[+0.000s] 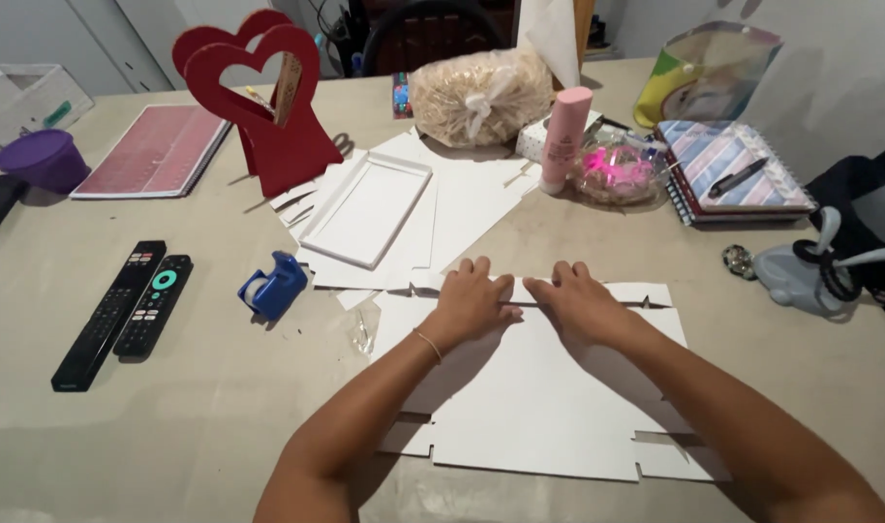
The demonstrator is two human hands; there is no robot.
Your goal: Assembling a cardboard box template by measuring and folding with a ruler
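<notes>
A large flat white cardboard cut-out (549, 407) with notched flaps lies on the beige table (220, 407) in front of me. My left hand (473, 298) and my right hand (576, 298) press side by side on its far edge, fingers bent along a fold line. Neither hand holds a loose object. A thin bracelet circles my left wrist. Just beyond the hands lie more white card sheets and a shallow white box lid (367, 208).
A blue tape dispenser (273, 284) and two black remotes (123, 310) lie to the left. Behind stand a red heart-shaped stand (268, 107), a bag of filler (479, 97), a pink bottle (566, 136), a striped notebook (728, 165) and a purple bowl (44, 160).
</notes>
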